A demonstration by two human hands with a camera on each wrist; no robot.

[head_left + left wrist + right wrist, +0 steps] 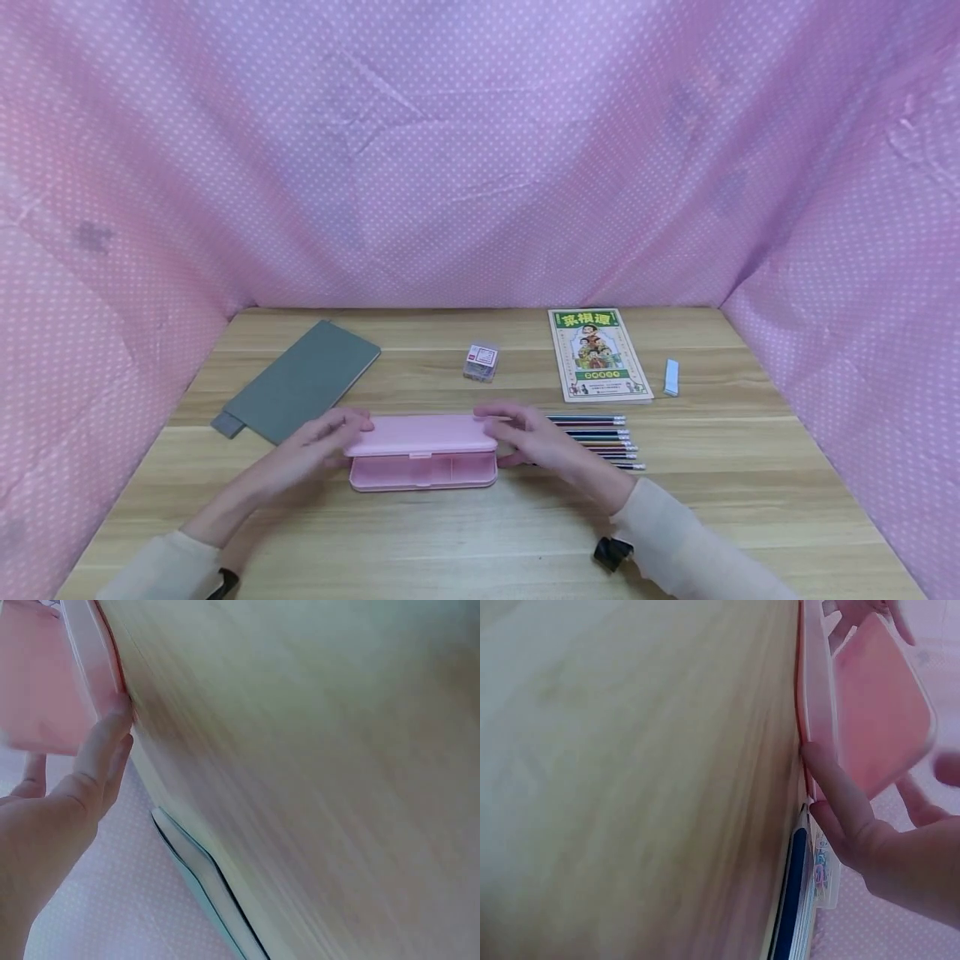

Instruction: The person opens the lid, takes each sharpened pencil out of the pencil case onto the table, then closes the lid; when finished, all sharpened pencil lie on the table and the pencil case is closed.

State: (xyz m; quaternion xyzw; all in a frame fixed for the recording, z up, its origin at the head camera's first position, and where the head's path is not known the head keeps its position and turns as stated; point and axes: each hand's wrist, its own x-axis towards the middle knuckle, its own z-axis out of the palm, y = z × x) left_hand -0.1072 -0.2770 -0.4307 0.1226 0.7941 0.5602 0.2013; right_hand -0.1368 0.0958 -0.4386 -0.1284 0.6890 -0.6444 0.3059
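Observation:
A pink pencil case point(423, 472) lies on the table in front of me, its hinged lid point(420, 433) raised part way. The inside shows a divider towards the right and looks empty. My left hand point(326, 437) is at the left end, with fairly straight fingers touching the case's side in the left wrist view. At the right end, my right hand point(536, 437) touches the side of the base with extended fingers point(844, 787). Its thumb looks apart from the lid in the right wrist view. Several pencils point(600, 433) lie beside and partly behind my right hand.
A grey-green notebook point(303, 383) lies at the left, with a small grey block point(228, 425) by its corner. Behind the case stands a small clear box point(480, 363) of colourful clips. An illustrated booklet point(600, 357) and a light blue strip-like object point(671, 377) lie at the right.

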